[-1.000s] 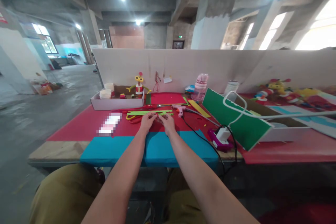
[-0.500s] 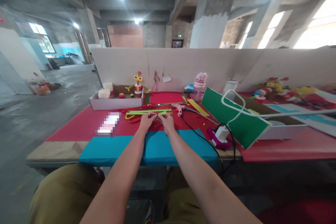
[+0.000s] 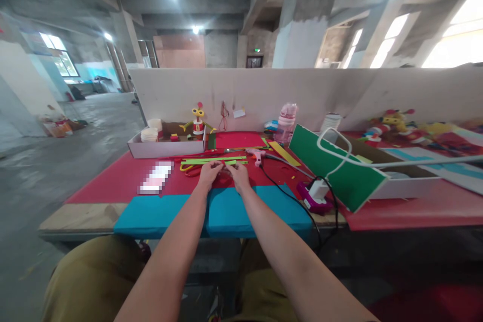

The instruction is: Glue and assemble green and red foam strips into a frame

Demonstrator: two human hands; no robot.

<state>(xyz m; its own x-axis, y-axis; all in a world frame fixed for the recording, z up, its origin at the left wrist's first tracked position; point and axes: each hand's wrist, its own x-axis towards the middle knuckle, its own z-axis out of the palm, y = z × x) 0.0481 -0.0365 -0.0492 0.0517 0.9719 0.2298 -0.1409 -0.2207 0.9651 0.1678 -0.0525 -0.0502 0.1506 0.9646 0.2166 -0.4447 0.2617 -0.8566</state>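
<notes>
My left hand (image 3: 210, 173) and my right hand (image 3: 239, 176) meet over the red table cover, fingertips pinched close together. Between them is a small red piece (image 3: 223, 163), its shape too small to make out; both hands appear to grip it. Bright green strips (image 3: 196, 160) lie just behind the fingers. Scissors with yellow-and-red handles (image 3: 185, 167) rest beside my left hand. To the right of my right hand lies a pink glue gun (image 3: 257, 156). A blue cloth (image 3: 162, 215) covers the table's front edge under my wrists.
A white box (image 3: 166, 149) with cups and a yellow-eyed figure (image 3: 198, 123) stands back left. Rightward are a pink bottle (image 3: 287, 123), a leaning green board (image 3: 335, 168), a purple power strip (image 3: 314, 200) with cables, and a yellow strip (image 3: 284, 153). A blurred white phone-like shape (image 3: 156, 177) lies left.
My left hand has shifted very slightly left, and the red piece between the fingers shows a little less upright. Everything else stays put.
</notes>
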